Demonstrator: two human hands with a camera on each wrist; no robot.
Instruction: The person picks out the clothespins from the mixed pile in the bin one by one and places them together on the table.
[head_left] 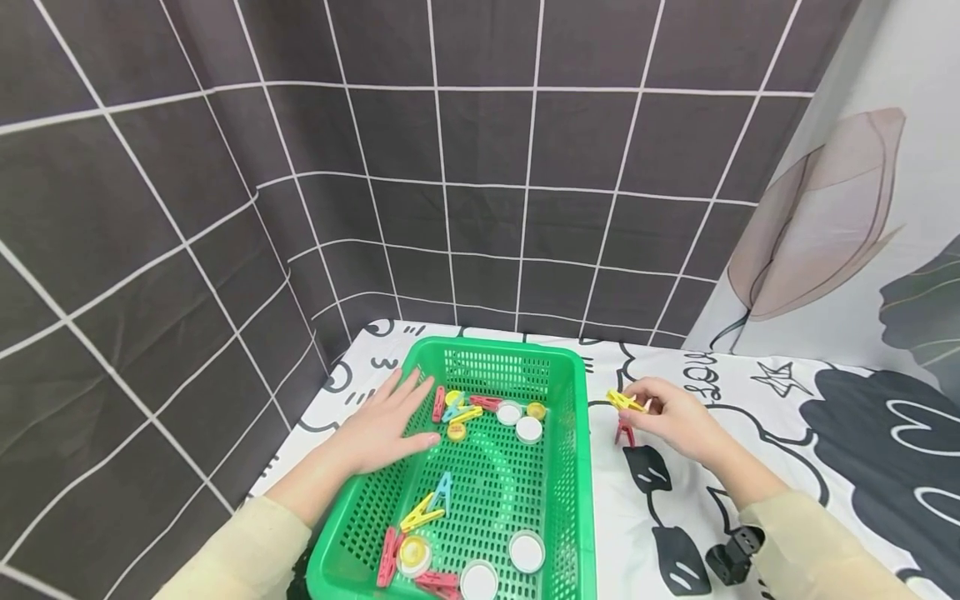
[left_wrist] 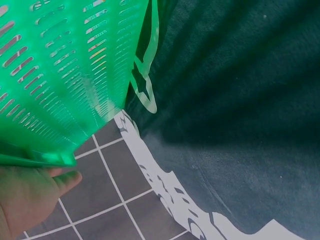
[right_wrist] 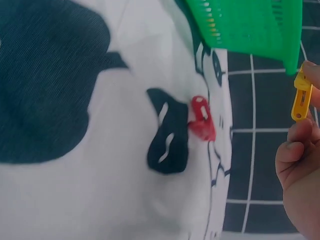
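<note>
My right hand (head_left: 670,414) pinches a yellow clothespin (head_left: 624,402) between thumb and fingers, to the right of the green basket (head_left: 582,467). Below it, on the patterned cloth, a red clothespin (head_left: 625,432) lies; it also shows in the right wrist view as a red clothespin (right_wrist: 202,119). With fingers spread and straight, my left hand (head_left: 382,429) lies over the basket's left rim. Inside the basket, one group at the far end includes a blue clothespin (head_left: 453,408) and a white cap (head_left: 528,429). Nearer to me are another yellow clothespin (head_left: 422,514) and a white cap (head_left: 527,552).
A small black object (head_left: 733,556) sits on the cloth near my right sleeve. The white cloth (head_left: 757,417) carries black drawings. Behind the table hangs a dark gridded curtain (head_left: 480,217), with a leaf-patterned one (head_left: 817,225) to its right.
</note>
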